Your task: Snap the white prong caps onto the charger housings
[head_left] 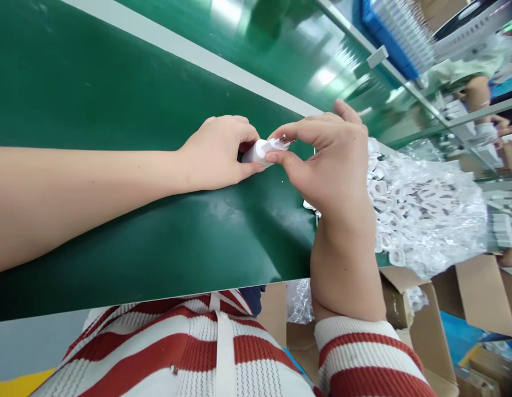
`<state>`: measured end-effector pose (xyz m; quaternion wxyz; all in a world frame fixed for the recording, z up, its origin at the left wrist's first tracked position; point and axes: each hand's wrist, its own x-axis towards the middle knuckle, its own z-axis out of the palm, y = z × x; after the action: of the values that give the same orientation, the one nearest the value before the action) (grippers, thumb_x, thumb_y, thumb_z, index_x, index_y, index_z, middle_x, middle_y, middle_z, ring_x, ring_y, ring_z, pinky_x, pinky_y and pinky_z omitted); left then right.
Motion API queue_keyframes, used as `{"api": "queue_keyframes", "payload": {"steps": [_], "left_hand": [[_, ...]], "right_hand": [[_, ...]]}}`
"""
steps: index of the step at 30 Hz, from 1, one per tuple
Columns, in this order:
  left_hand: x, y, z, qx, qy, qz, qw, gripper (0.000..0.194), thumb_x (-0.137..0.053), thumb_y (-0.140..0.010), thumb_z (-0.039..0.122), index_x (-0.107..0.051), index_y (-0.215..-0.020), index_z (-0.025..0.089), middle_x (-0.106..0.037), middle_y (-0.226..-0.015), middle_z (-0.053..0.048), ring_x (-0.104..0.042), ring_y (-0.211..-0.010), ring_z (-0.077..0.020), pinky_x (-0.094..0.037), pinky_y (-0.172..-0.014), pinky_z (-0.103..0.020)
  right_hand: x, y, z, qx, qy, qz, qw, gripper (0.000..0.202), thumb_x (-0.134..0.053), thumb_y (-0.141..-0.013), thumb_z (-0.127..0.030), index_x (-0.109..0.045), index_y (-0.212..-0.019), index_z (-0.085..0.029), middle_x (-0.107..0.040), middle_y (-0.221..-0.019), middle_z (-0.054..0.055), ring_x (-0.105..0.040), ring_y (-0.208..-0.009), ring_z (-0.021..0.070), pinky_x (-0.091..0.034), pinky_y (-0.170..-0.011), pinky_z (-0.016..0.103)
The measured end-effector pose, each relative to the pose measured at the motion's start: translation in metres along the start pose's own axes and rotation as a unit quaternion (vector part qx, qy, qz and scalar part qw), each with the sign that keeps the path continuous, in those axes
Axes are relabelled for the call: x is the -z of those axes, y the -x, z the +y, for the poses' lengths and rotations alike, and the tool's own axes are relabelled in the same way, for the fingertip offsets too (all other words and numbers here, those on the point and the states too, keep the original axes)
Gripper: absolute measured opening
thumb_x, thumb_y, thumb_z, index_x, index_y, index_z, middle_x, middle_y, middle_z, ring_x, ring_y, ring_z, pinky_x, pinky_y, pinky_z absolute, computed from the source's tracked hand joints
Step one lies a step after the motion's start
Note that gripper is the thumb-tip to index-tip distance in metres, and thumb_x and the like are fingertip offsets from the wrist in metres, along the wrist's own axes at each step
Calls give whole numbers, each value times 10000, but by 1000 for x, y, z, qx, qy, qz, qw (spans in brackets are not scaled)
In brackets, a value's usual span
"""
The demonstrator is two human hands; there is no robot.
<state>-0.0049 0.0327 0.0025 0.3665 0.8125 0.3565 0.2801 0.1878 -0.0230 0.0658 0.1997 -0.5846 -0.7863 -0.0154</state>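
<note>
Over the green tabletop [177, 237], a white plug-in power adapter [262, 150] lies between my two hands, its two metal pins pointing right. My left hand [222, 151] is closed round the adapter's body from the left. From the right, my right hand [322, 151] pinches the pin end between thumb and forefinger, the other fingers lifted. A small white piece [309, 205], partly covered by my right wrist, rests on the table beside it.
A clear plastic bag [454, 220] with several white plastic parts [388, 204] spills at the right. Open cardboard boxes [433, 331] stand below the table edge. A metal rail [425, 99] and a blue tray [388, 38] are at upper right, where another person's arm [478, 92] shows.
</note>
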Motion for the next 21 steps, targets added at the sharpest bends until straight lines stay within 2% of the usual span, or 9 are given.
{"api": "queue_keyframes", "payload": {"steps": [5, 9, 11, 13, 15, 17, 19, 21], "left_hand": [[-1, 0, 0, 3, 3, -2, 1000, 282, -783, -860, 474, -780, -928, 200, -703, -937, -69, -643, -878, -250, -449, -778, -369], [0, 0, 2, 7, -6, -5, 1000, 246, -777, -858, 436, -764, -886, 193, -689, -912, -66, -637, -867, -248, -441, -765, -367], [0, 0, 2, 6, -12, 1, 1000, 243, -778, -852, 429, -753, -865, 187, -684, -900, -65, -638, -859, -249, -443, -760, -368], [-1, 0, 1, 6, -12, 11, 1000, 259, -786, -842, 440, -745, -855, 184, -683, -895, -63, -644, -856, -251, -453, -765, -370], [-1, 0, -1, 2, -4, 14, 1000, 279, -794, -833, 455, -742, -850, 182, -685, -899, -62, -652, -856, -251, -466, -775, -374], [-1, 0, -2, -5, 7, 13, 1000, 281, -794, -828, 457, -748, -856, 182, -698, -953, -65, -660, -857, -243, -481, -789, -376], [0, -1, -2, -11, 16, 15, 1000, 269, -786, -826, 448, -758, -870, 183, -708, -1034, -69, -665, -860, -232, -492, -800, -376], [1, -1, -2, -15, 14, 12, 1000, 256, -767, -835, 440, -758, -859, 185, -707, -1038, -69, -666, -857, -229, -494, -790, -372]], "right_hand": [[6, -9, -6, 15, 22, -43, 999, 201, -843, -822, -142, -738, -829, -313, -761, -835, -42, -722, -795, 230, -260, -1326, 666], [7, -12, -18, 16, 95, -42, 994, 280, -802, -794, -122, -619, -635, -261, -614, -639, -17, -690, -776, 264, -259, -1308, 700], [4, -13, -15, 24, 71, -44, 996, 290, -809, -782, -113, -613, -643, -276, -619, -649, -13, -682, -784, 272, -251, -1311, 701], [0, -11, -6, 32, 7, -39, 999, 256, -806, -778, -83, -687, -740, -306, -685, -748, -18, -695, -832, 270, -245, -1318, 692], [-5, -7, 3, 23, -78, -18, 996, 244, -795, -800, -93, -768, -872, -324, -720, -851, -9, -702, -874, 263, -370, -1252, 674], [-10, -1, 9, 3, -152, 7, 988, 212, -791, -835, -151, -814, -970, -313, -723, -895, 5, -698, -881, 253, -540, -1082, 598], [-14, 4, 9, -10, -190, 18, 982, 179, -797, -853, -206, -831, -1002, -298, -737, -932, 14, -701, -903, 247, -601, -939, 502], [-16, 7, 7, -14, -201, 13, 979, 171, -823, -840, -235, -837, -1002, -291, -765, -982, 17, -712, -941, 246, -604, -905, 454]]}}
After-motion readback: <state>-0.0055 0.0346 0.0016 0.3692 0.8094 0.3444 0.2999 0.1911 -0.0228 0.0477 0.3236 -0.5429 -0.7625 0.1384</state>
